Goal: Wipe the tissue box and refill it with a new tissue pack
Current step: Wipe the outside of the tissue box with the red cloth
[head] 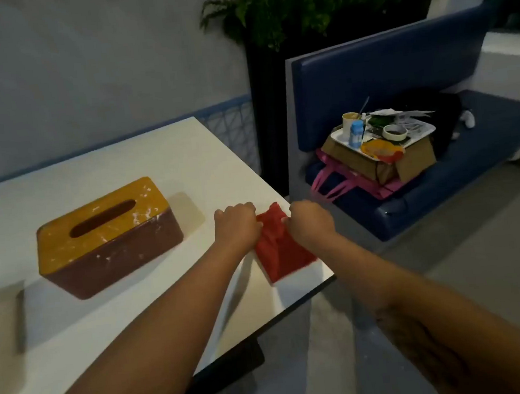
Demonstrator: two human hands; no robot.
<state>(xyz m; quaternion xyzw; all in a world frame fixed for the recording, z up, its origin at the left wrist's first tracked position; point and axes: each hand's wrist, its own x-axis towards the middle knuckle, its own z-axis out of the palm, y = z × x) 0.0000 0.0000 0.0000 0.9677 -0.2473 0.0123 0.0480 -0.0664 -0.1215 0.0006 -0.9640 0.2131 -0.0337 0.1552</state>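
Both hands were curled tight on the red tissue pack [284,253], the left hand [239,222] pinching its crumpled wrapper on one side and the right hand [310,220] pinching it on the other, with the bunched red top between the two sets of knuckles. The pack lay on the white table [185,159] at its right corner, stretching back from the fingers toward the person. The tissue box [107,240], orange-lidded, brown-sided and flecked with white, stood well to the left of the left fingers.
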